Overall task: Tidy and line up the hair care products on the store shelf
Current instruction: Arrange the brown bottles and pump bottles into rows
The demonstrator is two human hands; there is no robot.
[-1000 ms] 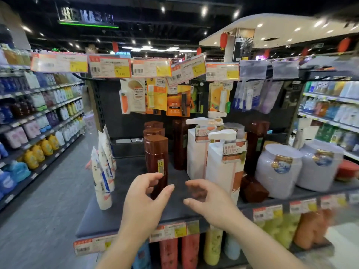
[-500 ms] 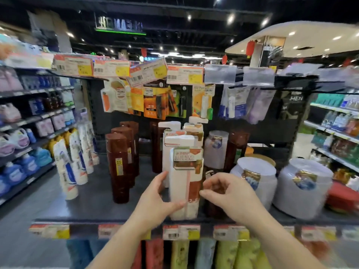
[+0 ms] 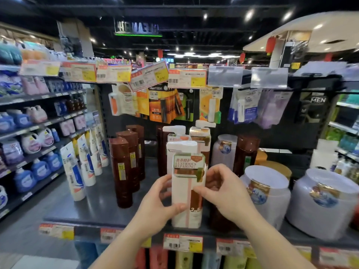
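1. Your left hand [image 3: 155, 206] holds the front white pump bottle [image 3: 187, 191] on its left side; the thumb lies across the lower front and the other fingers go behind it.
2. Your right hand [image 3: 223, 193] touches the same bottle on its right side, with the fingers bent and the fingertips on the front, under the green-and-red label.
3. So both hands are closed around this 1 bottle, not wide open.
4. The bottle stands upright near the front edge of the dark shelf [image 3: 101, 210].
5. Directly behind this bottle stand 2 more white pump bottles [image 3: 200, 136], in a row going to the back.
6. Left of the bottle you see a row of 3 tall brown bottles [image 3: 121, 171], and further left the white tubes [image 3: 72, 171].
7. Right of the bottle stand 2 big pale jars [image 3: 268, 197], and a dark brown bottle [image 3: 245, 152] behind them.
8. Price tags [image 3: 182, 242] hang on the shelf edge below the bottle.
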